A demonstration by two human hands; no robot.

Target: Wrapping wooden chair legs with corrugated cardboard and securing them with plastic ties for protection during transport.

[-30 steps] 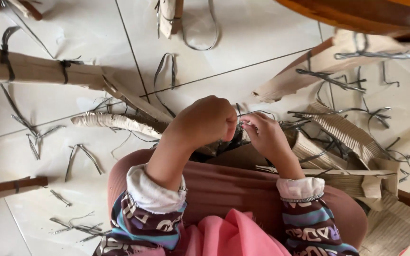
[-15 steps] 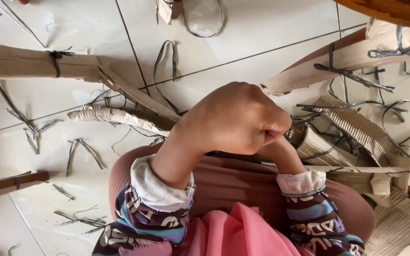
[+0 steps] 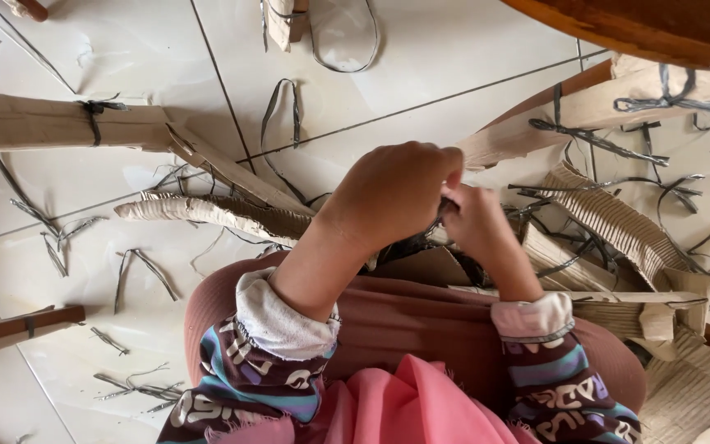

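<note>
My left hand (image 3: 392,193) is closed into a fist above my lap, its fingertips pinching a dark grey strap (image 3: 445,215) together with my right hand (image 3: 474,220), which sits just to its right and partly behind it. Both hands hover over a piece of torn brown cardboard (image 3: 412,267) lying on my knees. The strap between the fingers is mostly hidden by my left hand. A roll of corrugated cardboard (image 3: 207,211) lies on the floor just left of my left wrist.
Several grey strap offcuts (image 3: 137,271) litter the white tiled floor (image 3: 125,329). A strapped cardboard bundle (image 3: 51,123) lies at upper left, more strapped cardboard (image 3: 618,99) and corrugated sheets (image 3: 610,218) at right. A wooden stick (image 3: 18,326) lies at left, a wooden edge (image 3: 643,25) at top right.
My left hand rose toward the camera half a second ago, then dropped back and shifted right, meeting my right hand on the strap. The view drifted slightly.
</note>
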